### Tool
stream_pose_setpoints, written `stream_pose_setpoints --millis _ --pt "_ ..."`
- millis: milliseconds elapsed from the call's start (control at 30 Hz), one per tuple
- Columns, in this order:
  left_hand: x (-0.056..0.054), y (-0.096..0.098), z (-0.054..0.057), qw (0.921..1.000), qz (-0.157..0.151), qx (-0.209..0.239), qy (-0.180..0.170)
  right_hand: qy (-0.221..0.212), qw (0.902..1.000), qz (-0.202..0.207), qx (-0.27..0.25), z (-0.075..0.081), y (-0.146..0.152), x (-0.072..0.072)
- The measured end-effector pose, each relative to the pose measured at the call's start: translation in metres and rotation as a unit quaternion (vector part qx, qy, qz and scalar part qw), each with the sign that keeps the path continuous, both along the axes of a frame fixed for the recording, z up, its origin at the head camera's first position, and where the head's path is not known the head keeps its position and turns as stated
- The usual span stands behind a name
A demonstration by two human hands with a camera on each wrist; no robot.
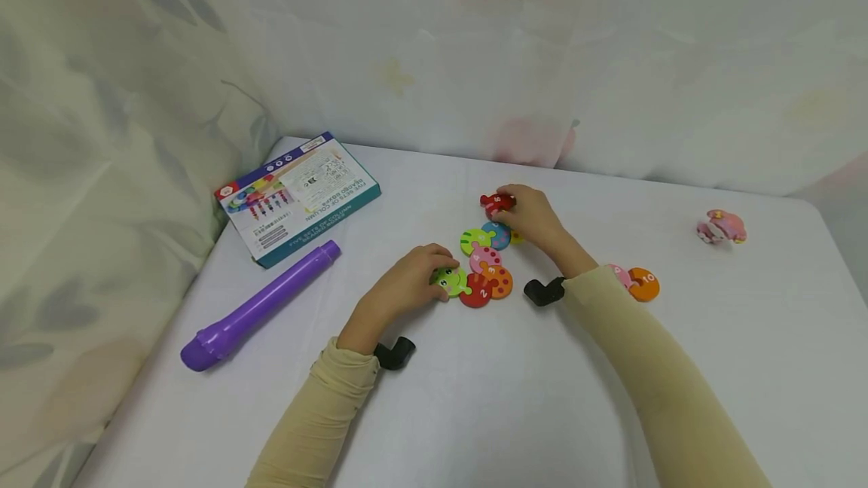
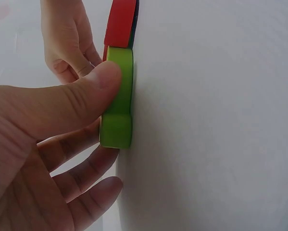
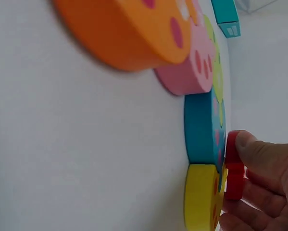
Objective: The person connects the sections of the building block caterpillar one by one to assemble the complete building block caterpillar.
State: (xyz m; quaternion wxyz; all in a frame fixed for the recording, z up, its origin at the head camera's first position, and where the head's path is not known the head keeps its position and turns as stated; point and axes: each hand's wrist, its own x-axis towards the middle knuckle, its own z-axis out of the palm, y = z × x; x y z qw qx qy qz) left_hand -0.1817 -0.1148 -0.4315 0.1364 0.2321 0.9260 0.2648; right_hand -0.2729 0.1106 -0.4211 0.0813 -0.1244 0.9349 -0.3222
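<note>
My left hand [image 1: 408, 277] grips the green smiling head piece [image 2: 120, 82] of a caterpillar puzzle, thumb on its near edge and fingers around the far side. A red piece numbered 2 [image 1: 476, 291] joins that head, followed by an orange piece [image 1: 499, 282], a pink one [image 1: 485, 257], a lime green one [image 1: 475, 241] and a blue one [image 1: 497, 235]. Beyond the blue one lies a yellow piece [image 3: 200, 197], partly hidden in the head view. My right hand [image 1: 533, 218] pinches a red piece [image 3: 234, 166] between thumb and fingers, close beside the blue and yellow pieces.
A pink piece [image 1: 620, 276] and an orange piece numbered 10 [image 1: 644, 285] lie by my right sleeve. To the left are a boxed bead set [image 1: 298, 198] and a purple toy microphone [image 1: 261, 307]. A small pink figurine [image 1: 722, 227] stands at the right.
</note>
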Motion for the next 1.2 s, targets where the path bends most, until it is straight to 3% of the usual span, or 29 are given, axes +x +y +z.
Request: stream_pose_setpoints --millis 367,733,1200 --pt "0.002 0.000 -0.001 1.0000 0.001 -0.006 -0.004 0.053 0.9974 -0.026 -0.043 -0.013 0.000 0.012" --pt "0.001 0.001 0.001 1.0000 -0.006 0.004 0.005 0.064 0.9929 -0.098 0.022 -0.009 -0.005 0.012" --pt "0.000 0.001 0.002 1.0000 -0.003 0.003 0.003 0.080 0.9881 -0.132 -0.008 -0.018 -0.011 0.017"
